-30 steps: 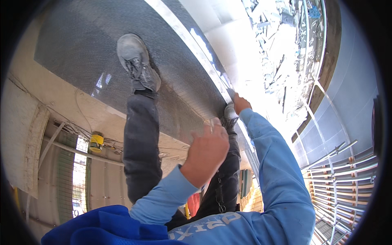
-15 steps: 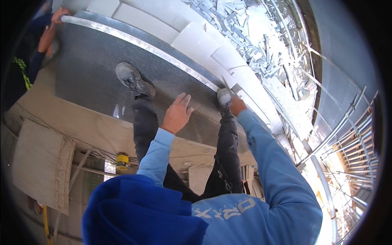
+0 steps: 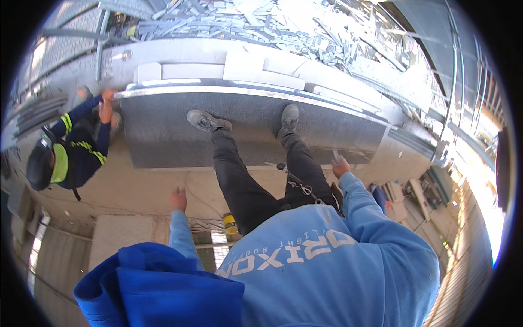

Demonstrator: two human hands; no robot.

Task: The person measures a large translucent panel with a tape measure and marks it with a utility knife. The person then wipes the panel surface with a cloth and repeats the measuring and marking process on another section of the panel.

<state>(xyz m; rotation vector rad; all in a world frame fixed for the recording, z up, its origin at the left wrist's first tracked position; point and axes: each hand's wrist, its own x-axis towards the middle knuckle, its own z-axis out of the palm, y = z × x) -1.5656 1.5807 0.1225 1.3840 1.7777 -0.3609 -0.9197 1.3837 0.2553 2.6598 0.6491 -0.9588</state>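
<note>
Scrap pieces (image 3: 234, 27) are littering the ground beyond a pale ledge (image 3: 210, 57), where glare toward the upper right is washing out many of their outlines; the black rim of the lens is cutting off all four corners. Nearer, a dark grey slab (image 3: 250, 150) is lying crosswise on a tan floor (image 3: 141, 191), with a pale strip (image 3: 239, 91) running along its far edge. Both of the wearer's shoes (image 3: 200, 120) are resting on the slab, covering small parts of it. At the left, a co-worker (image 3: 81, 163) in dark clothing with yellow bands is reaching to the strip's end; the exact contact is hard to make out. A blue cloth (image 3: 158, 289) is filling the lower left and masking part of the left forearm.

Right hand (image 3: 341, 166): the fingers are closing round the near end of a thin pale tool (image 3: 335, 146), which is pointing away from the wearer over the slab's near right portion. Blur is obscuring the tool's outline, so its kind and any contact with the slab cannot be told. Left hand (image 3: 178, 199): it is hanging apart from the slab, its fingers appearing curled; whether they are fully clenched cannot be told.
</note>
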